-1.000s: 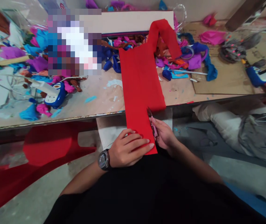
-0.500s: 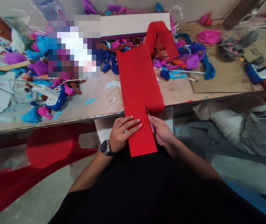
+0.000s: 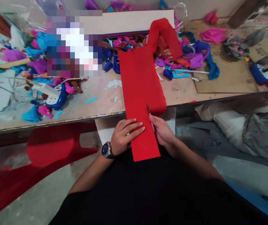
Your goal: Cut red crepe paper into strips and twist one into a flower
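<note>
A long red sheet, like crepe paper or felt, runs from the table over its front edge towards my lap. My left hand, with a watch at the wrist, lies flat on the sheet, fingers stretched across it. At the sheet's right side my right hand is closed around a slim cutting tool with a dark pointed blade and a pinkish handle. Its tip points away from me, where the narrow near strip meets the wider part. Whether it is a knife or scissors, I cannot tell.
Colourful crumpled scraps cover the table's left and back. Blue power sockets with cables lie at left, another at right. Brown cardboard lies on the right. Red chairs stand below left. A phone-like bright patch is pixelated.
The red sheet's near end has slid slightly towards me. My left hand has shifted a little to the right and nearer; my right hand stays almost in place with the tool.
</note>
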`<action>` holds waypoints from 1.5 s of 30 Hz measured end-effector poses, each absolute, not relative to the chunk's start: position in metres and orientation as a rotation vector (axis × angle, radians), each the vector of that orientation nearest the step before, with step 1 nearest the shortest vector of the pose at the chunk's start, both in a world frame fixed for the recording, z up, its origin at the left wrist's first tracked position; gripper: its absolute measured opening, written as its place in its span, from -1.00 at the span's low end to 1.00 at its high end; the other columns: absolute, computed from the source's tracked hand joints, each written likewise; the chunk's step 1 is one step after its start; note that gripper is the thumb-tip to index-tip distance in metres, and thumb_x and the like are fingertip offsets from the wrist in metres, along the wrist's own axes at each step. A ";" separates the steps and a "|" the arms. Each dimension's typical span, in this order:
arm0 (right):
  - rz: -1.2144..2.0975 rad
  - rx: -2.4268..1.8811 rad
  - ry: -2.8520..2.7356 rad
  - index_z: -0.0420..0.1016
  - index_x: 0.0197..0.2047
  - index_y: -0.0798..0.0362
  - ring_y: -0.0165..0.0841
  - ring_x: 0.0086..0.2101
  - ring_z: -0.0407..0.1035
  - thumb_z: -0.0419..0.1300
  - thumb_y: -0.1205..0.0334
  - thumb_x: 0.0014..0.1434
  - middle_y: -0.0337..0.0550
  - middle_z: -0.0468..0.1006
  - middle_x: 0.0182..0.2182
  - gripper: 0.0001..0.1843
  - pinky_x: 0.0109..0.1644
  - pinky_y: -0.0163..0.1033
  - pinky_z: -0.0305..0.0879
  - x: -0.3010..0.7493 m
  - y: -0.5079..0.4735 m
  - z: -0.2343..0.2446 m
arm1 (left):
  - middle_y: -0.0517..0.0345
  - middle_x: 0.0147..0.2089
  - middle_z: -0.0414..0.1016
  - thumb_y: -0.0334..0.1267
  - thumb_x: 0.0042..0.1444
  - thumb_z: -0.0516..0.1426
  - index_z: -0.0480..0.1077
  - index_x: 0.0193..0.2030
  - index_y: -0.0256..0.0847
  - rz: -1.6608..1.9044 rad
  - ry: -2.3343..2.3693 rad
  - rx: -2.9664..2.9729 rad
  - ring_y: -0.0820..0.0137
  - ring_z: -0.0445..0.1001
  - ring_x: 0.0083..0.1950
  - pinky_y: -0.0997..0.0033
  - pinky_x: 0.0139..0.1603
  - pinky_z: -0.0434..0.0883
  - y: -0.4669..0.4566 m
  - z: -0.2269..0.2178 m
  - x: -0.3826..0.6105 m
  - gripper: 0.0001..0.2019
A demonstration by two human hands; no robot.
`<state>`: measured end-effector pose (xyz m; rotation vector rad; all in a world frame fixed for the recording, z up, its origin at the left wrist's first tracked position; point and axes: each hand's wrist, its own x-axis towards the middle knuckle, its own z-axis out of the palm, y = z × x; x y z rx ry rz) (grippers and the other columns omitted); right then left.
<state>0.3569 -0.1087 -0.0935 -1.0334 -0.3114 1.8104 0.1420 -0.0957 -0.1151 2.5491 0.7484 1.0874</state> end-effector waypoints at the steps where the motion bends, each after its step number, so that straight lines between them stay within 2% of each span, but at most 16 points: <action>1: 1.811 -1.030 -0.306 0.65 -0.13 0.02 -0.32 -0.28 0.60 0.58 -0.08 0.05 -0.15 0.75 -0.20 -0.54 -0.12 -0.19 0.58 0.357 -0.109 -0.093 | -0.01 0.30 0.59 -0.26 0.42 0.20 0.39 0.44 -0.03 1.087 0.748 2.553 0.09 0.47 0.39 -0.06 0.27 0.44 -0.096 -0.115 0.142 -0.52; 6: 1.821 -1.034 -0.334 0.64 -0.10 0.02 -0.29 -0.27 0.61 0.54 -0.09 0.12 -0.13 0.75 -0.21 -0.57 -0.12 -0.16 0.58 0.357 -0.110 -0.092 | -0.01 0.30 0.59 -0.25 0.43 0.20 0.39 0.44 -0.02 1.092 0.751 2.557 0.08 0.47 0.38 -0.06 0.27 0.43 -0.097 -0.116 0.142 -0.53; 17: 1.818 -1.042 -0.343 0.65 -0.07 0.04 -0.28 -0.24 0.62 0.55 -0.08 0.09 -0.11 0.75 -0.20 -0.53 -0.12 -0.17 0.57 0.355 -0.110 -0.092 | -0.03 0.30 0.59 -0.21 0.43 0.20 0.36 0.46 0.00 1.080 0.755 2.559 0.10 0.46 0.39 -0.05 0.29 0.42 -0.099 -0.114 0.141 -0.51; 26: 1.800 -1.065 -0.332 0.62 -0.05 0.03 -0.15 -0.12 0.64 0.55 -0.13 0.07 -0.06 0.76 -0.12 -0.47 -0.04 -0.05 0.59 0.352 -0.108 -0.092 | -0.06 0.29 0.60 -0.20 0.44 0.19 0.38 0.45 -0.05 1.090 0.745 2.563 0.08 0.46 0.39 -0.05 0.30 0.41 -0.100 -0.113 0.139 -0.52; 33: 1.796 -1.065 -0.342 0.59 -0.11 -0.01 -0.10 -0.07 0.63 0.53 -0.13 0.08 -0.07 0.74 -0.18 -0.53 -0.03 -0.01 0.59 0.353 -0.111 -0.085 | -0.03 0.29 0.60 -0.21 0.43 0.19 0.35 0.47 0.01 1.093 0.759 2.555 0.10 0.48 0.37 -0.04 0.28 0.43 -0.100 -0.113 0.140 -0.50; 38: 1.781 -1.099 -0.370 0.59 -0.18 -0.05 -0.15 -0.20 0.60 0.49 -0.18 0.13 -0.20 0.60 -0.46 -0.58 -0.11 -0.05 0.57 0.356 -0.120 -0.084 | -0.02 0.29 0.60 -0.20 0.42 0.20 0.35 0.48 0.03 1.094 0.757 2.554 0.10 0.48 0.37 -0.04 0.29 0.44 -0.098 -0.112 0.141 -0.49; 40: 1.782 -1.094 -0.368 0.59 -0.21 -0.05 -0.19 -0.28 0.59 0.51 -0.18 0.12 -0.24 0.56 -0.51 -0.59 -0.16 -0.08 0.57 0.357 -0.121 -0.083 | -0.03 0.29 0.60 -0.20 0.42 0.20 0.36 0.47 0.02 1.093 0.752 2.557 0.10 0.49 0.36 -0.03 0.29 0.44 -0.098 -0.113 0.141 -0.50; 42: 1.784 -1.083 -0.357 0.59 -0.22 -0.04 -0.24 -0.34 0.57 0.52 -0.16 0.10 -0.25 0.56 -0.51 -0.59 -0.21 -0.12 0.57 0.357 -0.121 -0.083 | -0.04 0.29 0.60 -0.19 0.42 0.21 0.36 0.46 0.02 1.094 0.752 2.558 0.10 0.49 0.37 -0.03 0.29 0.43 -0.098 -0.114 0.141 -0.50; 45: 1.798 -1.070 -0.332 0.62 -0.15 -0.01 -0.26 -0.34 0.58 0.54 -0.13 0.09 -0.20 0.67 -0.37 -0.56 -0.20 -0.13 0.58 0.356 -0.120 -0.083 | -0.03 0.29 0.60 -0.20 0.41 0.22 0.37 0.45 0.03 1.091 0.767 2.552 0.11 0.48 0.38 -0.04 0.30 0.43 -0.098 -0.116 0.141 -0.50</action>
